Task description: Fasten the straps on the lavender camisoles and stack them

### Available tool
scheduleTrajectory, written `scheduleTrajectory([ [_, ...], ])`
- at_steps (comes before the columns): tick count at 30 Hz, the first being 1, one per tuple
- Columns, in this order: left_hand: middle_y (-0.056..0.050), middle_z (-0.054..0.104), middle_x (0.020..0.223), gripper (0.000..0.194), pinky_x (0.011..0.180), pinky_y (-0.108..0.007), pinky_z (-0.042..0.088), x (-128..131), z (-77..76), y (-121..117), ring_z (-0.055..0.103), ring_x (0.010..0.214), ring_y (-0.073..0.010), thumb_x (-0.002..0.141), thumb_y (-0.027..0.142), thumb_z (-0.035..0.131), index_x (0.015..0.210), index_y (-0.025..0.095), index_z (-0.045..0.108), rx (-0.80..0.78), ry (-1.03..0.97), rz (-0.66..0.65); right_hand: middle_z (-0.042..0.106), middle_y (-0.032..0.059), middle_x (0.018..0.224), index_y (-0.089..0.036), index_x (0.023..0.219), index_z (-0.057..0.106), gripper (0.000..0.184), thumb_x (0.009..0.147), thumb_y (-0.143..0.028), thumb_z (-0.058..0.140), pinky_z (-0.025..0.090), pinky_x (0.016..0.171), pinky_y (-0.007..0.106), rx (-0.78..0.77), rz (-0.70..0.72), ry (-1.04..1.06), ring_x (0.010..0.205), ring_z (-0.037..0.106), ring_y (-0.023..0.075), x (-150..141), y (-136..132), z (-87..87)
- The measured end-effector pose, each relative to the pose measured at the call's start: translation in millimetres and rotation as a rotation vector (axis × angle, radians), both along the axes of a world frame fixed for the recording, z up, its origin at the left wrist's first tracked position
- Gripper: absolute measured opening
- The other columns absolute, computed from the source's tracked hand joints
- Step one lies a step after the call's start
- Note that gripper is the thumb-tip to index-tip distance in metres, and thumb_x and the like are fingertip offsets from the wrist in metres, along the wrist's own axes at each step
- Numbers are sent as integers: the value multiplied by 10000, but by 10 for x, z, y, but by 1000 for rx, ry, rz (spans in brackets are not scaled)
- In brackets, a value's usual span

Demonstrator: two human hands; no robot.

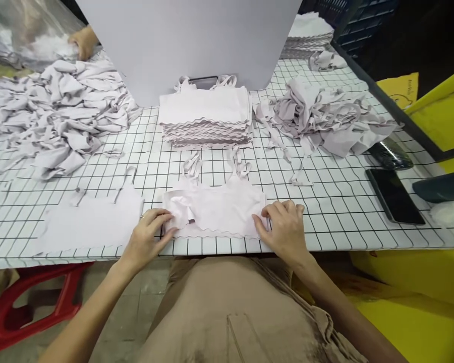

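A pale lilac-white strappy top lies flat at the table's front edge, its two looped straps pointing away from me and its hem wavy. At its left side edge, my left hand pinches the cloth between thumb and fingers. My right hand has the opposite side edge between thumb and curled fingers. A fold of cloth stands up on the left part of the top. To the left, another strappy top is spread out singly. Straight ahead rises a neat stack of folded tops.
Loose garments form a heap on the left and a smaller pile on the right. A grey board stands behind the stack. A phone lies at right. Another person's hand is at upper left. Below is a red stool.
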State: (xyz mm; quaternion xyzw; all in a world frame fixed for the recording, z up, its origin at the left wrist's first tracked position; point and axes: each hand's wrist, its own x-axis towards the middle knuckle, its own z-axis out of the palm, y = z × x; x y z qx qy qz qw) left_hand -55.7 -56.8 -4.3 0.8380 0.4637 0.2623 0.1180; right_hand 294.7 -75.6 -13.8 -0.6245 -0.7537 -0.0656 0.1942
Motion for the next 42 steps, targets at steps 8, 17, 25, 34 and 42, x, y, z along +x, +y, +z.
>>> scheduleTrajectory([
  [8, -67, 667, 970, 104, 827, -318, 557, 44, 68, -32, 649, 948, -181, 958, 121, 544, 962, 185, 627, 18, -96, 13, 578, 46, 631, -215, 644, 472, 235, 858, -138, 530, 354, 709, 405, 5, 6, 55, 748, 466, 241, 60, 15, 34],
  [17, -66, 693, 953, 96, 805, -354, 537, 28, 38, -36, 652, 915, -195, 949, 153, 541, 914, 198, 618, -9, -86, 75, 609, 47, 671, -212, 663, 480, 199, 844, -158, 542, 342, 734, 419, -79, 6, -1, 773, 476, 247, -58, 3, 13],
  [25, -89, 712, 1060, 157, 862, -409, 552, 79, 114, -46, 654, 1012, -235, 941, 123, 511, 934, 203, 647, -7, -59, 62, 635, 79, 723, -199, 723, 574, 183, 902, -225, 548, 409, 812, 499, -58, -44, -33, 780, 547, 278, 60, -22, 137],
  [34, -166, 276, 1648, 640, 1205, -655, 216, 412, -91, -42, 162, 1550, -364, 1007, 286, 458, 1597, 176, 235, -113, 243, 13, 370, 223, 1590, -156, 1614, 116, 760, 1017, -555, 363, 302, 1076, 719, -188, 256, -83, 1476, 331, 401, -59, -113, -139],
  [42, -106, 657, 1036, 217, 830, -386, 569, 507, -81, 507, 647, 981, -223, 984, 177, 495, 1128, 194, 656, -22, -201, 57, 702, 101, 1054, -214, 1178, 668, 274, 1000, -200, 460, 528, 882, 411, 38, 458, 310, 1002, 628, 247, -261, 1236, 356],
])
